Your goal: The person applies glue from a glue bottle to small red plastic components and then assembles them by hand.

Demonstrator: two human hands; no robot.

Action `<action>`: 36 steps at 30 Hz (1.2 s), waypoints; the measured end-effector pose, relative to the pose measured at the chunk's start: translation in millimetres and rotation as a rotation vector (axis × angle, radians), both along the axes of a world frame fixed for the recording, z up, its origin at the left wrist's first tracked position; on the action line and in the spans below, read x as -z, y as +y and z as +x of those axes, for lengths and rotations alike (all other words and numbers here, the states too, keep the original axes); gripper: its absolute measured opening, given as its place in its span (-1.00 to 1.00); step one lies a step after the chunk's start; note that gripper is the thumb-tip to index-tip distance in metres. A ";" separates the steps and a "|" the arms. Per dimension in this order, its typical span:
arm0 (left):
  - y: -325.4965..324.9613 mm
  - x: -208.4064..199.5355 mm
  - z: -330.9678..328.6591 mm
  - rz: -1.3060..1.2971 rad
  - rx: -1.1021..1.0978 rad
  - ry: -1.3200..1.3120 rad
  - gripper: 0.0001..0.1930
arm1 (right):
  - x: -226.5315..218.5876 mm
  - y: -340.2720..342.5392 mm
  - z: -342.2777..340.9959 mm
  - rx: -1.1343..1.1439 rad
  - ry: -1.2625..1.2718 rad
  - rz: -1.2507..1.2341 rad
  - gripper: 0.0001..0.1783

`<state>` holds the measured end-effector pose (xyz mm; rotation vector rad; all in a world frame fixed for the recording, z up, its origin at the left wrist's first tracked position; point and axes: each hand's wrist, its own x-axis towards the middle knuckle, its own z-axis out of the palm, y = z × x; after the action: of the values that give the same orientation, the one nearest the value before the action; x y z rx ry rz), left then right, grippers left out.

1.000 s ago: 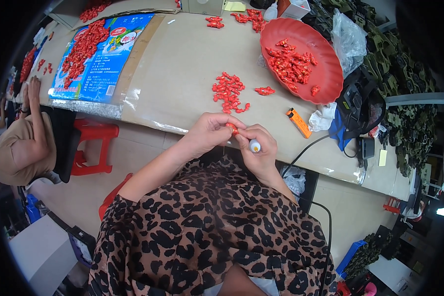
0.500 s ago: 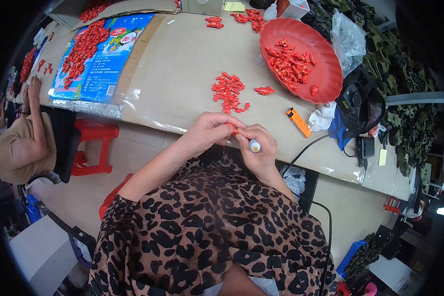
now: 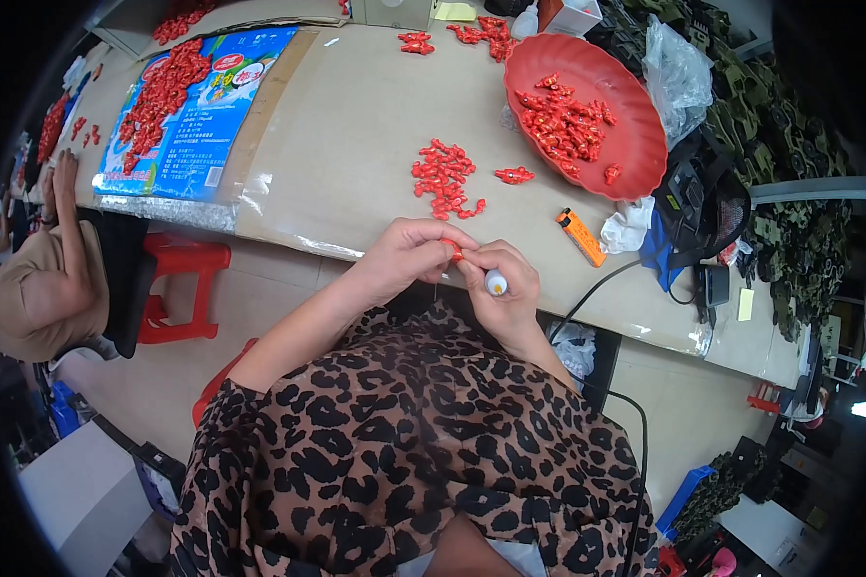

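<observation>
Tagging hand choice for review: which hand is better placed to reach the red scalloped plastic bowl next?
Right, probably: the right hand is nearer the bowl, though it holds a white cylindrical tool. The left hand is farther, pinching a small glossy red piece.

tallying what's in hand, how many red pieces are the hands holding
1 visible: a small red piece pinched between the left hand and right hand, which also holds a white object. More may be hidden inside the hands.

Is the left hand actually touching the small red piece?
Touching. The head view shows the left hand pinching the small red piece, with no gap between them.
</observation>
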<state>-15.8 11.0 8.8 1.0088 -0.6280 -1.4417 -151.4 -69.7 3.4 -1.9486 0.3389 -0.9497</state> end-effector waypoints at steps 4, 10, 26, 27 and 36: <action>1.5 4.6 3.2 -0.035 0.040 0.042 -0.77 | 0.5 -0.4 0.6 -0.005 -0.003 0.031 -0.89; 0.8 -0.2 2.6 -0.010 0.050 -0.034 -0.77 | -1.4 0.3 0.5 0.003 0.013 0.030 -0.89; 0.8 -1.5 -9.3 -0.053 -0.072 -0.230 -0.78 | 0.5 0.7 1.2 0.018 0.013 0.096 -0.88; 0.6 -0.6 -9.6 -0.067 -0.076 -0.233 -0.79 | 0.8 0.7 0.9 0.016 0.022 0.113 -0.91; 2.1 -2.1 -3.4 -0.028 0.023 -0.150 -0.77 | 0.0 -1.2 0.4 0.003 0.043 0.293 -0.96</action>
<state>-19.2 13.1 10.9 1.0976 -0.7692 -1.3821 -151.1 -70.9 3.4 -1.7015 0.4777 -0.8112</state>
